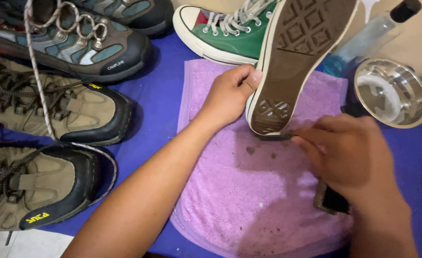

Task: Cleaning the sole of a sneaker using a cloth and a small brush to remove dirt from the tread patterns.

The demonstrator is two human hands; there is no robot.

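My left hand (230, 95) grips the edge of a canvas sneaker (297, 62) that is turned sole-up, its brown patterned sole facing me over a purple towel (249, 191). My right hand (349, 157) is closed around a dark brush (333, 200) whose head meets the toe end of the sole; the hand is blurred. Dark crumbs of dirt lie on the towel below the toe. A second sneaker (220, 33), green with a white toe cap and white laces, lies behind the held one.
Two tan hiking shoes (53, 110) (34, 186) and a grey-teal one (72, 43) line the left side on a blue cloth (158, 91). A steel bowl (392, 93) with white contents and a clear bottle (368, 38) with a black cap stand at the right.
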